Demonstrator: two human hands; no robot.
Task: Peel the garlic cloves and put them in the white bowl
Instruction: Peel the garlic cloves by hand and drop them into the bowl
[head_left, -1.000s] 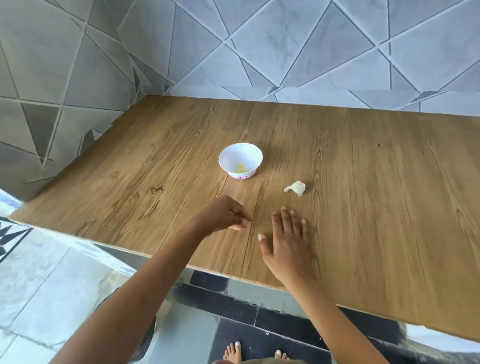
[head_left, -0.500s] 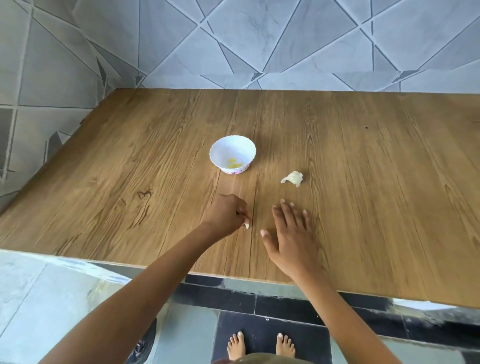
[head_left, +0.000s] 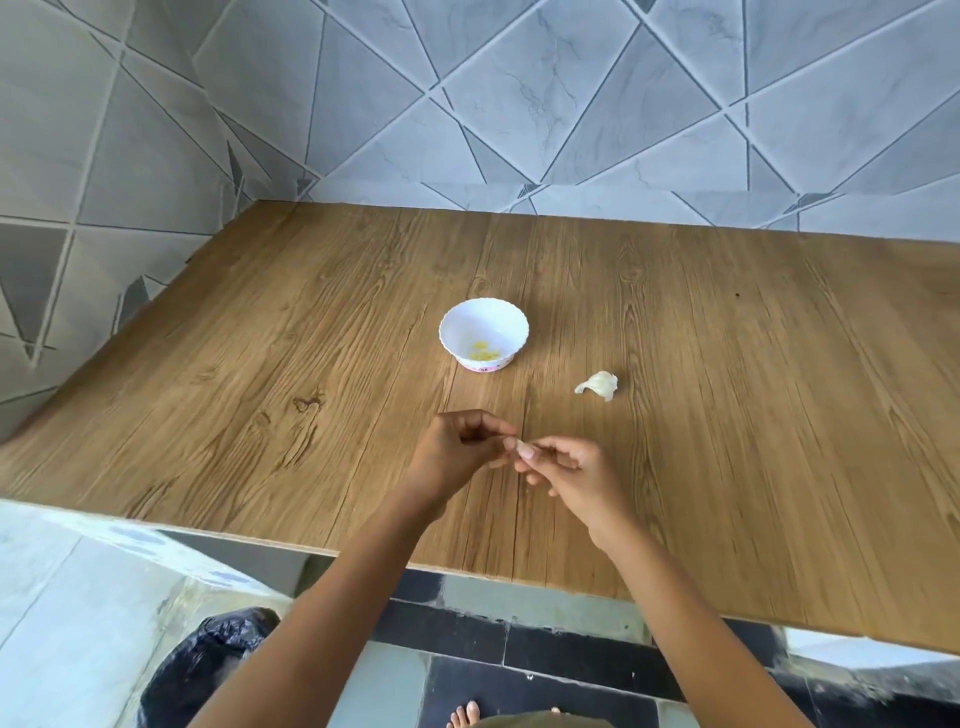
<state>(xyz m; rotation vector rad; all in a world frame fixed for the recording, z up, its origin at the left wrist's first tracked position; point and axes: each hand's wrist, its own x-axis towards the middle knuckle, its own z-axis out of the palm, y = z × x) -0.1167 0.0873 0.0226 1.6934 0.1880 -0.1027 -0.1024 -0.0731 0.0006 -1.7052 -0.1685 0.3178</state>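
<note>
One garlic clove (head_left: 513, 445) between left hand (head_left: 460, 457) and right hand (head_left: 574, 470); bowl (head_left: 453, 340) lettering illegible.

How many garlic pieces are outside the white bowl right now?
2. One clove is pinched between the left hand and right hand; the other piece lies on the table, right of the white bowl. Yellowish bits inside it are too small to count.

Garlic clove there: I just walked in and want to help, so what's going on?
A person pinches a small garlic clove between left hand and right hand above the wooden table, apparently peeling it. The white bowl beyond holds a few yellowish pieces. A pale garlic scrap lies right of it.
</note>
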